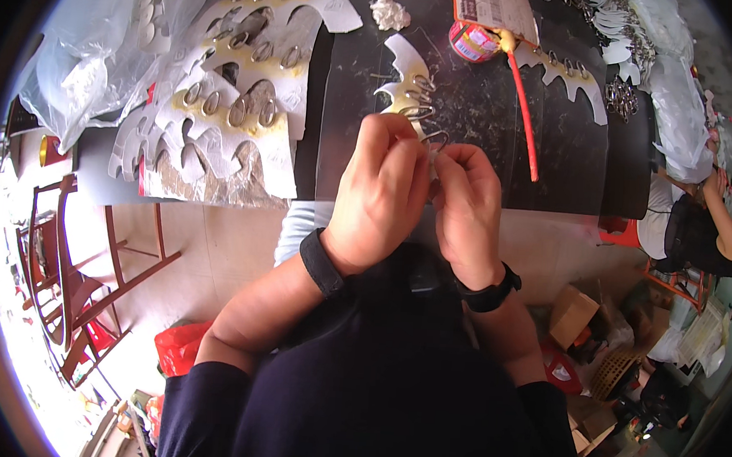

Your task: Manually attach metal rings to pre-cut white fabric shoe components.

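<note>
Tabletop (pixel 482 110), black and smudged, bears white cutouts (pixel 409 61) above pale floor (pixel 235 246).

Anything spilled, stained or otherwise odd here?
Some mess: the dark tabletop shows pale streaks and specks, and the white strip by the left hand is stained yellow around its metal rings, standing out against its white. Whether anything spilled, I can't tell.

On the table (pixel 351 93), sheets (pixel 219 129) lie left of the strip (pixel 410 64), a brush (pixel 523 112) right, seemingly touching a tin (pixel 473 42).
</note>
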Available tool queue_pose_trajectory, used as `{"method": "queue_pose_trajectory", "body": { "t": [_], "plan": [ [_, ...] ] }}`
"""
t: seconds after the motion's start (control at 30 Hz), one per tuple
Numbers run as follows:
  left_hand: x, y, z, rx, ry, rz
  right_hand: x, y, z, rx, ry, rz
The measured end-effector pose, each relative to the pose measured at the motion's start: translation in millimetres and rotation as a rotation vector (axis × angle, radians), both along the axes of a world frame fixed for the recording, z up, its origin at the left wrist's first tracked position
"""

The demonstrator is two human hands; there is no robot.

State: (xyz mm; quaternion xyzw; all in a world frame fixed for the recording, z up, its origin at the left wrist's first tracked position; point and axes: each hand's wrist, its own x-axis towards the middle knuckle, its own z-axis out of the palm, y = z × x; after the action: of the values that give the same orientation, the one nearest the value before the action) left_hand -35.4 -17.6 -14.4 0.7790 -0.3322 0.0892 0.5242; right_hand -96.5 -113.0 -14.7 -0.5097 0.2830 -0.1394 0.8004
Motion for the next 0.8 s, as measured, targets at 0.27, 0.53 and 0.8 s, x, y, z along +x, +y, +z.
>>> {"method": "queue_pose_trajectory", "body": {
  "t": [0.27,0.53,0.8],
  "plan": [
    [7.3,-2.3,1.7,0.043,-0.136,-0.13,1.4,2.1,3.3,0.114,-0.058,-0.085],
    [11.3,0.9,6.2,-0.088,0.467,-0.095,5.2,6.5,-7.6,-0.058,-0.175,-0.116],
    [9.0,-3.0,-16.7,-0.261,0.208,-0.079,7.0,-8.4,2.6,0.468,-0.079,-0.087]
  ]
}}
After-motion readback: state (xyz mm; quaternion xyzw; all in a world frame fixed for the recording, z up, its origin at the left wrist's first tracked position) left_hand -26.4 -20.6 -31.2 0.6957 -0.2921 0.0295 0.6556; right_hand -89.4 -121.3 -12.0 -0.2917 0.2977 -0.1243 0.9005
